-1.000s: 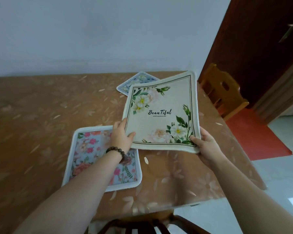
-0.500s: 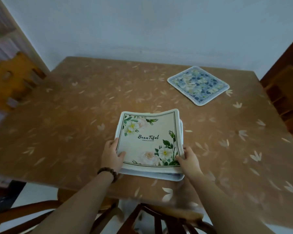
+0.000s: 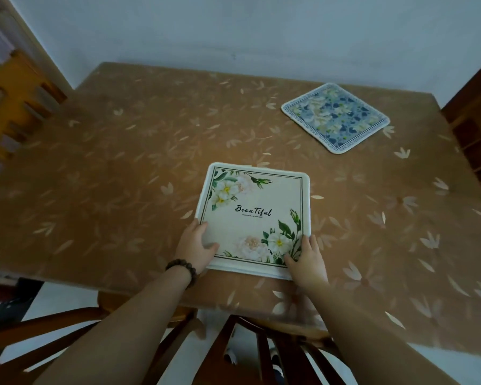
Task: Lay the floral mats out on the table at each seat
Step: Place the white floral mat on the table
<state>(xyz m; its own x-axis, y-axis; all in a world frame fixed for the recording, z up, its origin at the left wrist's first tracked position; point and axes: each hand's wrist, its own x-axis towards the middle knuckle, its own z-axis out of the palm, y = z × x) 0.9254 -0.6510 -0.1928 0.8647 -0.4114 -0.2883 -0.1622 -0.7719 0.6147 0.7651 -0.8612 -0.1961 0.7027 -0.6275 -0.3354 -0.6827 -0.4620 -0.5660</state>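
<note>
plain pale wall behind; brown tabletop [image 3: 122,168] with a petal-print cover, wooden chairs at the near edge and at both sides. cream mat [image 3: 252,215] printed "beautiful", with white flowers, lay flat near the front edge of the tabletop, square to the near seat. a second white edge showed just under its near side, so it may have rested on another mat; could not confirm. blue floral mat [image 3: 335,118] lay well apart at the far right, turned corner-on, near the right-hand chair [image 3: 472,134]. left hand [image 3: 196,247], beaded bracelet [image 3: 181,269] at the wrist, rested on the cream mat's near left corner, thumb on top, fingers spread along the left edge; not a closed grip, more a flat press. right hand [image 3: 306,261] likewise loose on the near right corner, fingers over the edge. judgement: step in hand was seating and squaring this mat. to do it well: keep both palms light, slide rather than lift so the soft cloth does not buckle, line the near edge parallel with the tabletop edge, centre it on the near chair [image 3: 250,345], then smooth outward. if a mat does lie beneath, pinch only the top layer when separating.
</note>
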